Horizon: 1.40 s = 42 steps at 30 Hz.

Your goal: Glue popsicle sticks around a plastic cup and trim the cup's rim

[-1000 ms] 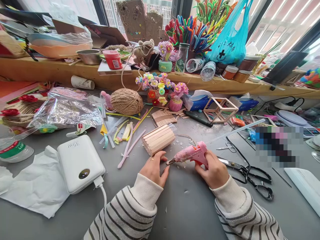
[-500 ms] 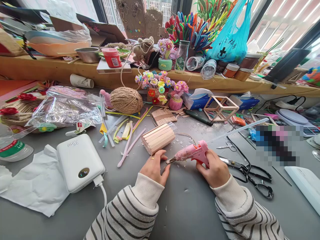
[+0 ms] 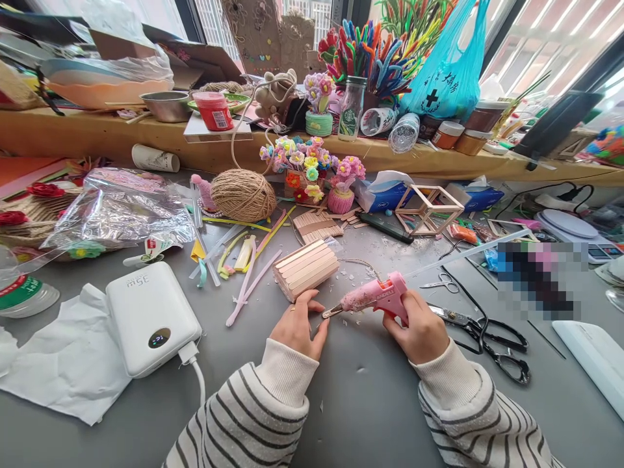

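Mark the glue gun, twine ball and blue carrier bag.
Glue gun (image 3: pixel 375 294), head view: side of its body.
Twine ball (image 3: pixel 244 196), head view: middle of its windings.
Blue carrier bag (image 3: pixel 446 81), head view: its front.

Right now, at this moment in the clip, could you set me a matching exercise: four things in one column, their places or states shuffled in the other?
Things:
1. pink glue gun
2. wooden-stick bundle
3. power bank
4. large scissors

Places or states:
A. on the table, to the right of the right hand
B. in the right hand's grip
C. white, with a cable plugged in
D. just beyond the left hand

Pairs: 1-B, 2-D, 3-C, 4-A
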Each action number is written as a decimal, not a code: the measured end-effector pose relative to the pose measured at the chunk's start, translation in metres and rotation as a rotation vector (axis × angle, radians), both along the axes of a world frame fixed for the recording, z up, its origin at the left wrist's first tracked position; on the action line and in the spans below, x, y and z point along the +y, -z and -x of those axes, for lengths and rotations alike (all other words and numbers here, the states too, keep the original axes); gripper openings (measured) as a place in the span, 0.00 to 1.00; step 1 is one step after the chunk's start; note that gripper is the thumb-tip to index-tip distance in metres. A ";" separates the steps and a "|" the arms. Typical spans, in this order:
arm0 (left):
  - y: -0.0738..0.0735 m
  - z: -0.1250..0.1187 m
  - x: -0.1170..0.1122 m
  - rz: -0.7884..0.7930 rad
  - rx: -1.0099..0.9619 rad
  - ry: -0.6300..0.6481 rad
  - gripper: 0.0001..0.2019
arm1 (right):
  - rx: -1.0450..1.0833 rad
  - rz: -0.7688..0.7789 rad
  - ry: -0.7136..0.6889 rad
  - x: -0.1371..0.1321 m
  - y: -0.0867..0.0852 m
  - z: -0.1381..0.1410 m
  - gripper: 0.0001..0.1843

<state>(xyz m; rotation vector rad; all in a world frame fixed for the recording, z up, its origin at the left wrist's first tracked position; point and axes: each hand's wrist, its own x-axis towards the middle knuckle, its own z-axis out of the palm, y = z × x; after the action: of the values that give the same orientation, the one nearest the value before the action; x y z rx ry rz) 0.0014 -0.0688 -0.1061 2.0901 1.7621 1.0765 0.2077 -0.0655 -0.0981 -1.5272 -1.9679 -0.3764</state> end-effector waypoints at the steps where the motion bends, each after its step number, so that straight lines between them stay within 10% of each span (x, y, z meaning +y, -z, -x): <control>1: 0.000 0.000 0.000 0.003 0.002 0.000 0.20 | 0.001 0.006 0.003 -0.001 -0.001 0.001 0.03; 42: -0.002 -0.001 -0.001 0.014 0.018 -0.014 0.20 | -0.002 -0.031 0.080 0.001 -0.003 -0.009 0.03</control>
<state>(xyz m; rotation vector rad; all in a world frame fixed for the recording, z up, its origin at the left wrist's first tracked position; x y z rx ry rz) 0.0022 -0.0698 -0.1042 2.0892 1.7897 1.0483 0.2167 -0.0641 -0.0953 -1.5901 -1.8978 -0.4392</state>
